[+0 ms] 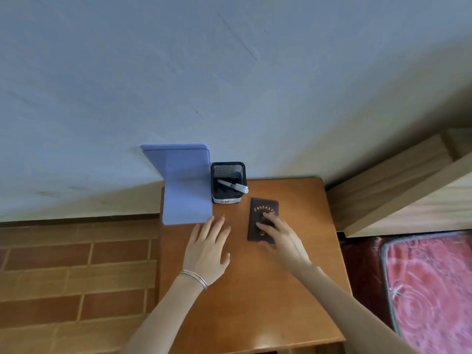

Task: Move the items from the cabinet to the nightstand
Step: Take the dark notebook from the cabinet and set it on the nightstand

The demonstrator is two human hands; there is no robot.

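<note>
A wooden worktop of a nightstand stands against a pale wall; on it, toward 12 o'clock, lies a dark booklet with gold lettering, flat and face up; the right hand reaches in from 5 o'clock and rests on the booklet's lower half, its fingers straight and loosely spread, pressing down on the cover rather than curled round it; the left hand comes in from 7 o'clock, palm down, fingers straight and slightly apart, holding nothing; its fingertips lie just beside the near edge of a lilac bookend, and I cannot tell whether they touch it; thin silver bangles circle the left wrist; the bookend stands at 10 o'clock on the worktop, its upright plate against the wall; just beside it, at 11 o'clock, stands a black mesh pen pot with a grey pen leaning inside; the booklet lies near the pot, at its 5 o'clock; a red patterned mattress shows at 3 o'clock, a brick-patterned floor at 9 o'clock
</note>
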